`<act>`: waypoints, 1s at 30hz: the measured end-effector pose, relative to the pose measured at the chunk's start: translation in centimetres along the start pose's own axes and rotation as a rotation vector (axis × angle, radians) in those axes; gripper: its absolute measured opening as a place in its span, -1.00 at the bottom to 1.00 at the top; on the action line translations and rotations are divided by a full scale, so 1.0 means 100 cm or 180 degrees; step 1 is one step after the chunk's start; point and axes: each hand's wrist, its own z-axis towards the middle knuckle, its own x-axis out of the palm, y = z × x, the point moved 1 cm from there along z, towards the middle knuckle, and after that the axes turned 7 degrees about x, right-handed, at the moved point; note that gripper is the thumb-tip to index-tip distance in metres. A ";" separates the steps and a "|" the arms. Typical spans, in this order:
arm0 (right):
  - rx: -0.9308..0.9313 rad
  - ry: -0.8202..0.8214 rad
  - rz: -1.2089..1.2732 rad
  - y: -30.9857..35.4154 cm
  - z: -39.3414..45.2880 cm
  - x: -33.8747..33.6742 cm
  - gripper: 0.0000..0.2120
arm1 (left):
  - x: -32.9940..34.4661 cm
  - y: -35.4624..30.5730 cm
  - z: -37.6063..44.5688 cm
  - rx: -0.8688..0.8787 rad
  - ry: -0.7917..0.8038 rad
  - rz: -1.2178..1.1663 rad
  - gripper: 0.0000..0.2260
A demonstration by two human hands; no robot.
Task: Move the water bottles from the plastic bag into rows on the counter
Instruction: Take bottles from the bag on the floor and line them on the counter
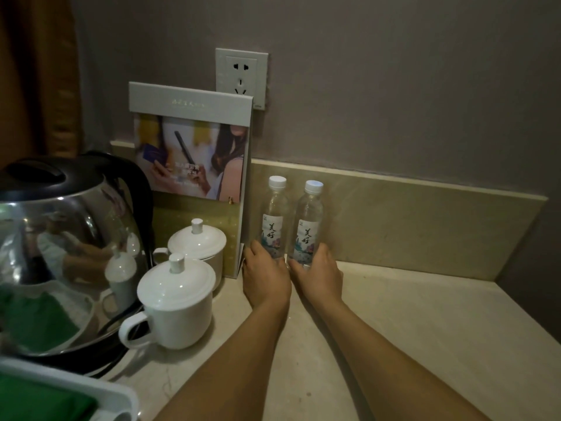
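Observation:
Two clear water bottles with white caps and printed labels stand upright side by side against the beige backsplash. My left hand [265, 276] grips the base of the left bottle [274, 218]. My right hand [318, 276] grips the base of the right bottle [308, 223]. Both bottles rest on the pale stone counter [409, 329]. No plastic bag is in view.
A steel kettle [66, 247] with a black lid fills the left side. Two white lidded cups [176, 302] [197, 247] stand beside it. A standing card folder [194, 165] leans just left of the bottles, under a wall socket [241, 74]. A white tray [60, 396] sits at the bottom left.

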 end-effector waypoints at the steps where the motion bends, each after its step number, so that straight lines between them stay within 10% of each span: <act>1: -0.0009 0.0005 -0.0003 0.000 0.000 0.000 -0.49 | -0.001 0.000 0.000 -0.0007 0.0002 -0.0006 -0.51; 30: -0.0020 -0.0385 0.0161 -0.011 -0.018 -0.123 -0.56 | -0.040 -0.066 -0.049 0.0530 0.0509 -0.0294 -0.72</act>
